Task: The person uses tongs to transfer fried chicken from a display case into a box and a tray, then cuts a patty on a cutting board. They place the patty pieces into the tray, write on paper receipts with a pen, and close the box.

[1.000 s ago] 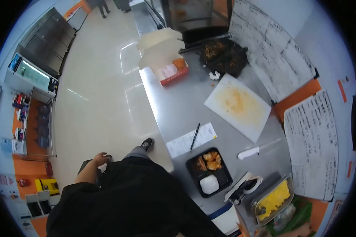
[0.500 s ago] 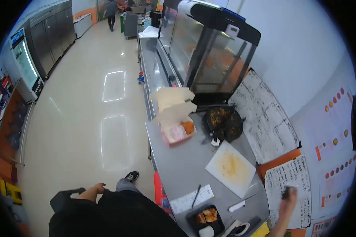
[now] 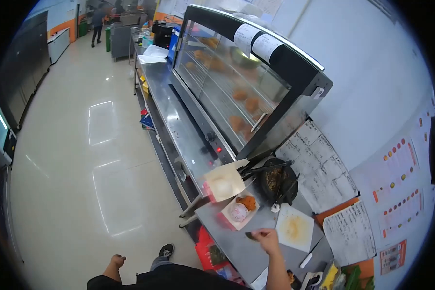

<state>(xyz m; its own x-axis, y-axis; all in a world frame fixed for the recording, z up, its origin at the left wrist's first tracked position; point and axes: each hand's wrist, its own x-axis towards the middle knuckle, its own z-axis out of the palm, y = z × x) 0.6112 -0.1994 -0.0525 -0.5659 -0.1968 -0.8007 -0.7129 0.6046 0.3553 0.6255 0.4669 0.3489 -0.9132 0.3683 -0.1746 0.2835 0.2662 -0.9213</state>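
My right hand (image 3: 266, 238) is over the steel table, thumb and fingers pinched on a small dark flat piece (image 3: 250, 236) whose kind I cannot make out. Just beyond it stands an open cardboard food box (image 3: 225, 220) holding a golden fried piece (image 3: 248, 202) and a round pinkish-white item (image 3: 238, 212). A cream carton part (image 3: 224, 185) with a pink side lies behind the box. To the right of my hand is a white cutting board (image 3: 295, 228) with orange stains. Low at my left side, away from the table, hangs my left hand (image 3: 118, 261), its fingers curled around nothing.
A glass warming cabinet (image 3: 304, 96) with fried food stands along the counter. Beside the board are a round black pan (image 3: 289, 186) with tools across it and a white-handled utensil (image 3: 306, 260). A red bag (image 3: 204, 249) is below the table edge. Far off, a person (image 3: 98, 24) stands.
My right hand has swung from the wall charts at the right to just before the food box, still holding something dark. The view has shifted, showing more of the cabinet.
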